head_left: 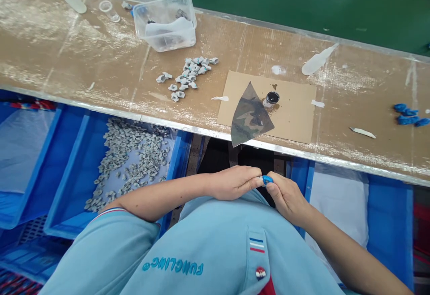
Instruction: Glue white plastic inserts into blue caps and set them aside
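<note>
Close in front of my body, my left hand point(237, 183) and my right hand point(287, 196) meet fingertip to fingertip. Between them is a small blue and grey piece point(267, 180), pinched by the fingers of both hands. Just beyond, a camouflage-patterned pointed sheet point(250, 118) lies over a cardboard square point(297, 115) and the bench's front edge. A small cup of black liquid point(272, 97) stands on the cardboard, with dark spots around it. Left of the cardboard, several small grey pieces point(191, 74) lie loose in a group.
A clear plastic box point(164, 23) and squeeze bottles point(319, 59) sit on the bench point(110, 57). Several blue pieces point(408, 113) lie at the right. Below the bench, a blue bin point(72, 180) holds many grey pieces; another point(389, 223) has a white liner.
</note>
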